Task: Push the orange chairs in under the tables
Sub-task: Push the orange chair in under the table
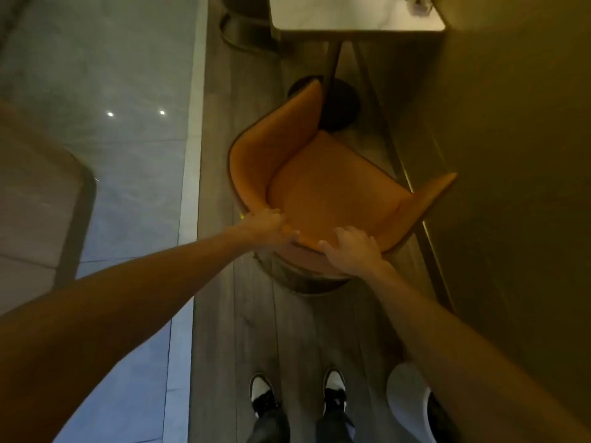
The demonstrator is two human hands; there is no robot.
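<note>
- Squarely below: chair [323,190], orange, standing on the wood floor [287,330] short of the table [355,27], seat turned at a slant, one arm tip already beside the table's leg [331,68].
- Gripped at the backrest's top edge by both hands: left hand [267,227] curled over the rim at the left, thumb on the inner face; right hand [350,246] draped over the rim further right, fingers over the edge, thumb towards the left hand.
- Probably best next: swing the seat round first, so that it faces the table straight, then push level and slowly, with equal pressure from both hands.
- Worth watching: the near arm tip against the leg, and the right arm tip close to the wall [511,155]; likely to catch if shoved while still slanted.
- Further out: shoes [262,394] behind the chair, pale tiles [112,91] to the left, another table's corner [48,174] at the left edge.
</note>
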